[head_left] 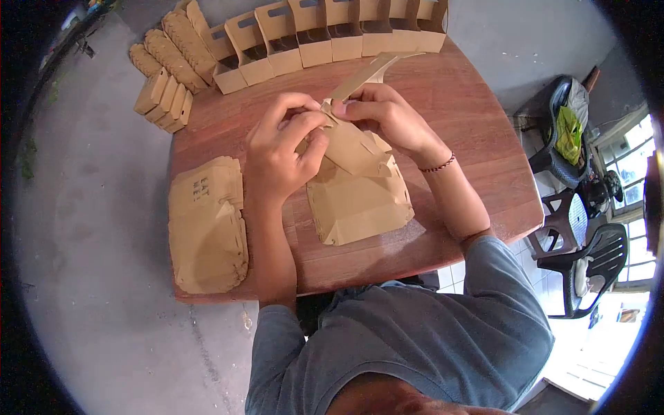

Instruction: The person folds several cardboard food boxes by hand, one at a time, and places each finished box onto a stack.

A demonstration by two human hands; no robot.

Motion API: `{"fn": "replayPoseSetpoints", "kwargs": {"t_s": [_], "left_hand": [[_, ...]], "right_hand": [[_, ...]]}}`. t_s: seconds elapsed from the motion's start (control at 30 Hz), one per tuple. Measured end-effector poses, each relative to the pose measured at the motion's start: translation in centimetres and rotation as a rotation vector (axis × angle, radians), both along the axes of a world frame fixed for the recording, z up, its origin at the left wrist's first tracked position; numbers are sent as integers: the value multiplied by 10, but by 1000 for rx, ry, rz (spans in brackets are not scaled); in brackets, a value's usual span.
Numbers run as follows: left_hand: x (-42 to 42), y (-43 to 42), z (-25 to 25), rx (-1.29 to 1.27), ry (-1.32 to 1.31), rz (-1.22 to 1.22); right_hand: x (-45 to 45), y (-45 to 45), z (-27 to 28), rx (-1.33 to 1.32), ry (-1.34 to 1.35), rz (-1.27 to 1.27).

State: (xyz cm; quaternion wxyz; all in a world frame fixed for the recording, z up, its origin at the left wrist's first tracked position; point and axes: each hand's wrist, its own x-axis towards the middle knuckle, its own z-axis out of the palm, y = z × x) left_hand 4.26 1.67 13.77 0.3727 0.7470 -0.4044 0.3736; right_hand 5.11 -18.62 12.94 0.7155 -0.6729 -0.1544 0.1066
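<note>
Both of my hands hold one partly folded brown cardboard piece (349,149) above the middle of the table. My left hand (287,142) pinches its upper left edge with curled fingers. On the other side, my right hand (387,114) grips the same piece near its top, thumb and fingers pressed together, with a long flap rising behind the hand. Beneath the held piece lies a flat cardboard sheet (366,214) with creases and slotted edges. A stack of flat cardboard sheets (207,235), the top one printed "EAT ME!", rests beside my left forearm.
On the wooden table (477,131), a curved row of upright cardboard carriers (315,45) lines the far edge. Folded cardboard stacks (176,55) and small boxes (164,102) stand at the far left. Dark plastic chairs (588,266) are on the floor to the right.
</note>
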Motion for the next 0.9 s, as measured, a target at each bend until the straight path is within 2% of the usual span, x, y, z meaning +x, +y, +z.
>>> {"fn": "replayPoseSetpoints", "kwargs": {"t_s": [0.2,0.27,0.37,0.5,0.6,0.67,0.8,0.87,0.9], "left_hand": [[-6,-1,-3,35,-26,83],[-5,-3,-4,81,-60,117],[0,-6,-4,84,-154,102],[0,-11,-3,97,-202,106],[1,-15,-4,75,-171,124],[4,-16,-8,15,-160,126],[14,-14,-15,-62,-140,78],[17,-10,-19,-194,107,-52],[17,-11,-19,-196,107,-49]], "right_hand": [[-5,5,3,79,8,-44],[-8,7,7,140,-10,-130],[1,3,-3,157,-36,-198],[-8,9,10,245,-53,-200],[-12,9,15,148,-12,-240],[-17,13,20,98,-129,-273],[-13,15,13,157,-178,-305],[-11,13,9,2,-180,-318],[-11,13,9,0,-180,-314]]}}
